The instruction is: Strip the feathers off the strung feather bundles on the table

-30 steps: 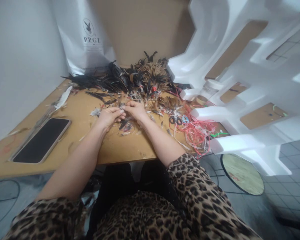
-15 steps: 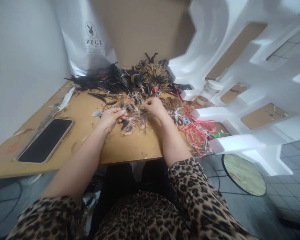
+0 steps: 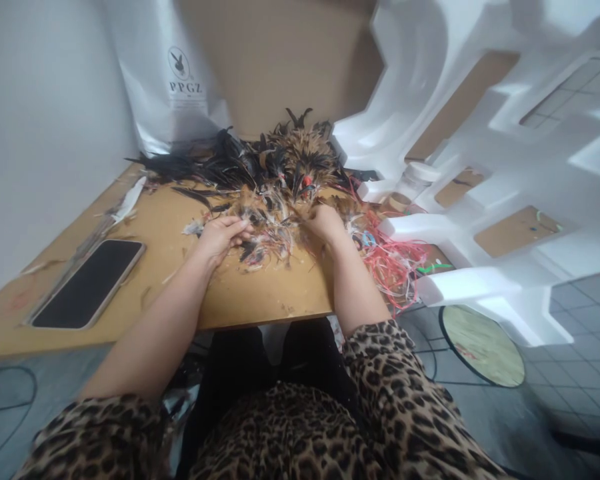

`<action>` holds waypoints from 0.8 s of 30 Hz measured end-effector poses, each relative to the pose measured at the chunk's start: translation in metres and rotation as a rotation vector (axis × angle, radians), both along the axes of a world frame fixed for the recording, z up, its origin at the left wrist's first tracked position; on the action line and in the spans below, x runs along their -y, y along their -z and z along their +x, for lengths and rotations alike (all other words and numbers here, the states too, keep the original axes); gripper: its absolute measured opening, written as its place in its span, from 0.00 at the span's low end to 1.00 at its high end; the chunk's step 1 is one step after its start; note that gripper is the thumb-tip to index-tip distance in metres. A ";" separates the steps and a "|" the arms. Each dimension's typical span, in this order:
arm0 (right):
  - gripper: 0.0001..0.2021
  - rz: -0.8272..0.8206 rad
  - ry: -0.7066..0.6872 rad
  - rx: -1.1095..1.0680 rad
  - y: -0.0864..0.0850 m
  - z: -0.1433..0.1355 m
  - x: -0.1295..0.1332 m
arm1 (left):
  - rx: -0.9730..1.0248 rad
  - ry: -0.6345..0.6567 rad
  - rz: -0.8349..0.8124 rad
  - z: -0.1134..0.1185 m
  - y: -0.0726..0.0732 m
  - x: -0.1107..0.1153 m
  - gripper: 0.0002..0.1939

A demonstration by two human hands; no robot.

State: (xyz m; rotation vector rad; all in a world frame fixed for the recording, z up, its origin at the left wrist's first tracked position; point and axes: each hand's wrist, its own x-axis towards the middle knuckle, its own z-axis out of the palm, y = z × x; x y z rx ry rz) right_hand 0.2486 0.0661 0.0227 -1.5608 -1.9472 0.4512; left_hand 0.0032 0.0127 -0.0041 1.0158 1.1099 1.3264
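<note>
My left hand (image 3: 223, 238) is closed in a pinch at the left side of a loose heap of small feathers (image 3: 270, 241); whatever sits between thumb and forefinger is too small to name. At the heap's right side, my right hand (image 3: 327, 225) has its fingers bent down among brown feathers, their tips partly hidden. Brown, white and black bits with pale quills make up this heap. Just behind it lie bundles of long black feathers (image 3: 220, 163) and a bushy brown feather bundle (image 3: 307, 150) with something red at its base.
A phone (image 3: 89, 283) lies at the table's left, near a white feather (image 3: 130, 199). Tangled pink ties (image 3: 395, 267) spread on the right beside white foam packing (image 3: 463, 280). A clear jar (image 3: 420, 177) stands behind. A silvery bag (image 3: 180, 113) leans at the back.
My right hand has moved right and slightly towards me, its fingers now lower among the brown feathers. My left hand has stayed almost in place.
</note>
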 end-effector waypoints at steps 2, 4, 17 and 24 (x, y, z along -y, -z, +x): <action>0.05 -0.022 -0.072 -0.090 -0.004 -0.017 0.005 | 0.027 0.003 -0.012 0.001 0.000 0.000 0.10; 0.02 -0.152 -0.210 -0.250 -0.008 -0.037 0.011 | 0.048 0.022 -0.015 0.002 -0.001 0.001 0.10; 0.05 -0.411 -0.383 -0.603 0.008 -0.089 0.016 | 0.149 -0.062 -0.011 0.000 -0.002 -0.002 0.06; 0.07 -0.291 -0.254 -0.408 0.013 -0.070 0.010 | 0.053 -0.148 0.015 -0.005 0.004 -0.006 0.08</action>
